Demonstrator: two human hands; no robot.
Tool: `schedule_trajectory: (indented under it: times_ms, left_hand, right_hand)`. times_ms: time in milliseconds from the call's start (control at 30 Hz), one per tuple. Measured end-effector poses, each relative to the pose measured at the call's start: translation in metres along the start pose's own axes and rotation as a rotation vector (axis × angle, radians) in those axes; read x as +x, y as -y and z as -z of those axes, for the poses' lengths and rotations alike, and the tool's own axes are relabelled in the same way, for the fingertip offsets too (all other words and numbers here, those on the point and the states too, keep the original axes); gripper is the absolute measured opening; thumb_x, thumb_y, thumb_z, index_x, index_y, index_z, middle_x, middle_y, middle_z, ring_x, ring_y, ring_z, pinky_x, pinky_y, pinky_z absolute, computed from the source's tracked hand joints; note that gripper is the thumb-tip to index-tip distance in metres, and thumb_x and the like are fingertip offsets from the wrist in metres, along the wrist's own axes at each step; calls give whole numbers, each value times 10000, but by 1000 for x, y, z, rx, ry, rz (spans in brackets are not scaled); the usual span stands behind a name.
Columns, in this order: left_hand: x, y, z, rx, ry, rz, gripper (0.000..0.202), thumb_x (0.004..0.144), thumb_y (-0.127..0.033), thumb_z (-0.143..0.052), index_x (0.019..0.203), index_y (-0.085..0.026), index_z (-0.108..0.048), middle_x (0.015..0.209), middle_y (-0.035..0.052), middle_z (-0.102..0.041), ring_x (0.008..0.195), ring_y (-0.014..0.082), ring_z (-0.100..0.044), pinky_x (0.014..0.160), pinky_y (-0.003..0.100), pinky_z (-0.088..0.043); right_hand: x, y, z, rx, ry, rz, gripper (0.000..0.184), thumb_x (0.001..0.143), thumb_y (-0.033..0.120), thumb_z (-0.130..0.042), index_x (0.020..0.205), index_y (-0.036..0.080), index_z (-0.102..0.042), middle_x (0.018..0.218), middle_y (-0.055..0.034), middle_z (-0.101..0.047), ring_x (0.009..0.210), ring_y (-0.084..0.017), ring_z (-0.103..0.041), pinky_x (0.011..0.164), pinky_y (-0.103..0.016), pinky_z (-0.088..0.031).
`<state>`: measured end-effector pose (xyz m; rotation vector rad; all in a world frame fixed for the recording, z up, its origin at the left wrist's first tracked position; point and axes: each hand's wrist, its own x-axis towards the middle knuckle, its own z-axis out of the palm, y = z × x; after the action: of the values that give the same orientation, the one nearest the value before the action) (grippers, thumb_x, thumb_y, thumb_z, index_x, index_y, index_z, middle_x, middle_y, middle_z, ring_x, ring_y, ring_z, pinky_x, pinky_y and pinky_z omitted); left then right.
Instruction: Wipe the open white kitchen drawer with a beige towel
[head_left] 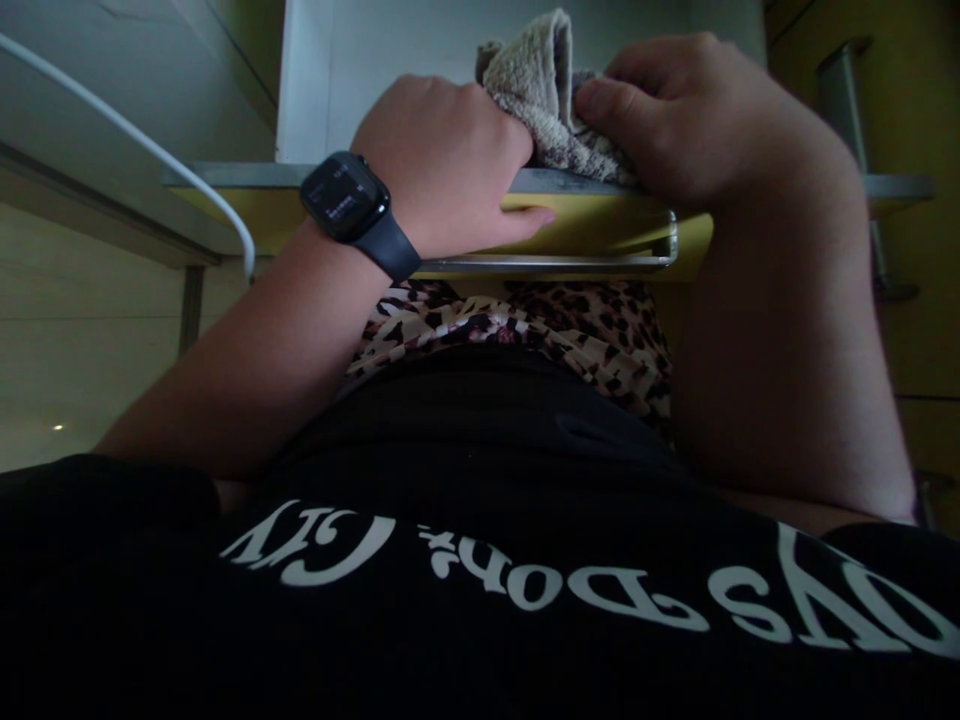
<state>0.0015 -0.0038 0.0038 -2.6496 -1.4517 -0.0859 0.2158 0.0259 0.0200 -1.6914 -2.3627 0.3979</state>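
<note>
Filling the bottom of the frame is the person's black shirt (480, 520) with white lettering (637, 590) across it, seen from above. Just beyond it, in the middle of the frame, lies a band of leopard-print fabric (570, 330) worn at the waist. Both bare forearms rise from the lower corners towards the top centre.

Past the fabric runs a metal rail (555, 263) along the lower edge of a yellow front (600, 225), and above that a grey ledge (225, 175) crosses the frame from left to right.

The left hand (442, 150), at upper centre-left, is closed over the edge of the ledge. Its thumb is pressed against the yellow front below the edge, and its fingers curl over the top, where they are out of sight. A dark watch (346, 197) sits on that wrist.

The right hand (697, 120), at upper centre-right, rests on the ledge with its fingers curled and its thumb pointing left. It pinches a beige, nubby cloth (536, 90) against the fingers. The cloth stands bunched in a fold on top of the ledge between the two hands, touching both, at the top centre of the frame.

Behind the hands is a white panel (405, 40). A white cable (150, 150) curves down through the upper left. At the upper right, a metal handle (844, 90) stands against a yellow cupboard face, dim and partly hidden by the right arm.
</note>
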Motion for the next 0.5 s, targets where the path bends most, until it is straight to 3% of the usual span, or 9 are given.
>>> schedule_trajectory:
  times_ms: [300,500]
  left_hand:
    - [0,1,0,19,8,10,755,964,-724,-450,1208,-87,-773,1117,212,-757,1173,456,-721,946,576,-562]
    - [0,0,0,25,9,8,765,960,-733,-450,1192,-82,-779,1104,223,-759,1160,469,-725,933,586,-569]
  right_hand:
    - [1,-1,0,3,5,-16,423,1001,562,-475,845,183,-579,722,-2,-437,675,-123,-340,713,-312,-254]
    - [1,0,1,2,1,-17,393,998,534,-483,837,184,-564,717,2,-434,665,-119,-357,689,-314,-241]
